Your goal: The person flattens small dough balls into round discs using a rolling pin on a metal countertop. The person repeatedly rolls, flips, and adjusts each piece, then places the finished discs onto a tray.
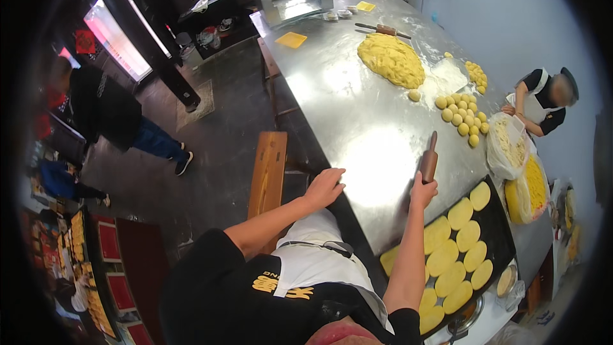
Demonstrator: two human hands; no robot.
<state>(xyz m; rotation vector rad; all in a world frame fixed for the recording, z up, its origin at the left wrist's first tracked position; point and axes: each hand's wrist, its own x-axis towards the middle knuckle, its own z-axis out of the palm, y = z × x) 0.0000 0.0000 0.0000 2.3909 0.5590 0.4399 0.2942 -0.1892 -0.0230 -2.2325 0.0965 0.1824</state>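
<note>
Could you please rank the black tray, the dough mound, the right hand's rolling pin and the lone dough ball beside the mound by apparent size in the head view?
1. Black tray
2. Dough mound
3. Rolling pin, held by the right hand
4. Lone dough ball

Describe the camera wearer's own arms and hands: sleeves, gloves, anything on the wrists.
Left hand and right hand are ungloved, with no watch or bracelet visible. Forearms are bare. The left sleeve and right sleeve are plain black and short, part of a black shirt with yellow-orange lettering on the chest, under a white apron. No cables visible on the arms.
</note>
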